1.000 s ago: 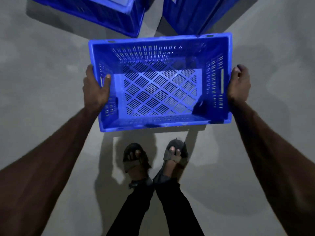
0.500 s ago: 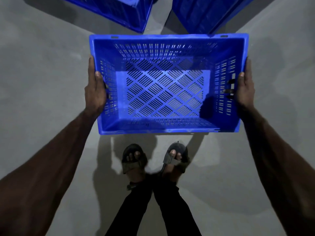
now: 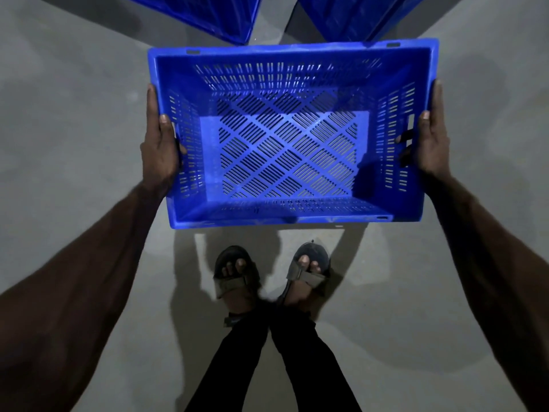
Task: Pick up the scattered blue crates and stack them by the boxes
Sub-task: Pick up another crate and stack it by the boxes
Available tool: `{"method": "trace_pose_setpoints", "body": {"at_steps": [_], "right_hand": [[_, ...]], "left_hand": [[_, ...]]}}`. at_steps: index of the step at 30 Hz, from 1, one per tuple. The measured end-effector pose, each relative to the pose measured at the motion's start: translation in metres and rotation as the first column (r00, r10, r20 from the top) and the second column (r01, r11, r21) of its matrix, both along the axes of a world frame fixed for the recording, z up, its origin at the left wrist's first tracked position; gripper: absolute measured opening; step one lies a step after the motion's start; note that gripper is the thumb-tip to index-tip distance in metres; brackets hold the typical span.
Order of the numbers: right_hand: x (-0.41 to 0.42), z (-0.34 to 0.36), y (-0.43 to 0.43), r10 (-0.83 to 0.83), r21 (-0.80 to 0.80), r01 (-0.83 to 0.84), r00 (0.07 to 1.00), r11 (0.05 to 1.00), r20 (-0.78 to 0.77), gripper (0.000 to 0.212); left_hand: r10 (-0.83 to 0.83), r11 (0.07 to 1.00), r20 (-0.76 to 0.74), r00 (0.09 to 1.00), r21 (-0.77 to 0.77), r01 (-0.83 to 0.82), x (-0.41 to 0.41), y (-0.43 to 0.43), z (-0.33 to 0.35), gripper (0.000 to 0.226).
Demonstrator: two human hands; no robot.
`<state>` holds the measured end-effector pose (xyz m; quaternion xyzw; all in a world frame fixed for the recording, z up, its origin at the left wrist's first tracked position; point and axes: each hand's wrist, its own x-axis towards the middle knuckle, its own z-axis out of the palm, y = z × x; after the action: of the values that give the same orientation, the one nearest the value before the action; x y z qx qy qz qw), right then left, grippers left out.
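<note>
The blue crate [image 3: 285,138] is held open side up in front of the person, above the grey floor [image 3: 74,129] and just ahead of the sandalled feet [image 3: 271,275], with its shadow on the concrete below it. The left hand [image 3: 160,150] is closed around the left end wall, thumb laid over the rim and the fingers hidden outside; the right hand [image 3: 430,141] clasps the right end wall, its fingertips [image 3: 402,139] showing through the handle slot. Both hands are thus clamped on the crate, one at each short end. It looks like moulded plastic, stiff and slotted all over (base and walls alike), and it is empty, so it should be light and unlikely to flex or break. The smooth walls might slip in a flat-palmed squeeze, so the handle slots in the end walls seem the safest purchase, and the thick rim a fair second. Two more blue crates [image 3: 208,13] stand on the floor just beyond it at the top of the view, cut off by the frame. No boxes can be seen from here.
</note>
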<state>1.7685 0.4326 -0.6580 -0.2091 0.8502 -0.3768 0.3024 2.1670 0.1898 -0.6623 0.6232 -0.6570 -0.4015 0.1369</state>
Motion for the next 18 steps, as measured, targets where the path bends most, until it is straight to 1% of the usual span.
{"method": "trace_pose_setpoints", "body": {"at_steps": [4, 8, 9, 11, 14, 16, 18], "right_hand": [[-0.008, -0.001, -0.002, -0.056, -0.027, 0.058, 0.996, 0.998, 0.070, 0.052], [-0.002, 0.013, 0.006, -0.021, -0.043, 0.025, 0.995, 0.999, 0.095, 0.051], [0.002, 0.023, 0.010, -0.015, -0.052, 0.020, 0.994, 0.998, 0.105, 0.049], [0.014, 0.051, 0.019, -0.027, -0.018, 0.030, 0.991, 0.999, 0.133, 0.043], [0.035, 0.085, 0.040, -0.048, -0.015, 0.052, 0.984, 0.999, 0.174, 0.046], [0.041, 0.119, 0.054, -0.070, -0.039, 0.080, 0.976, 0.996, 0.208, 0.046], [0.046, 0.161, 0.063, -0.087, -0.012, 0.091, 0.977, 0.996, 0.196, 0.048]], "left_hand": [[0.010, 1.000, 0.015, 1.000, -0.009, -0.010, -0.001, -0.007, 0.005, 0.052], [-0.015, 1.000, 0.040, 0.999, -0.011, 0.015, 0.013, -0.003, 0.028, 0.050], [-0.010, 1.000, 0.047, 0.999, -0.004, 0.010, 0.019, -0.001, 0.038, 0.051], [-0.019, 0.999, 0.081, 0.997, 0.038, 0.016, 0.028, 0.009, 0.067, 0.051], [-0.055, 0.996, 0.125, 0.991, 0.075, 0.046, 0.047, 0.022, 0.110, 0.047], [-0.067, 0.995, 0.083, 0.994, 0.080, 0.060, 0.055, 0.026, 0.147, 0.047], [-0.071, 0.992, 0.083, 0.994, 0.106, 0.062, 0.061, 0.027, 0.184, 0.049]]}}
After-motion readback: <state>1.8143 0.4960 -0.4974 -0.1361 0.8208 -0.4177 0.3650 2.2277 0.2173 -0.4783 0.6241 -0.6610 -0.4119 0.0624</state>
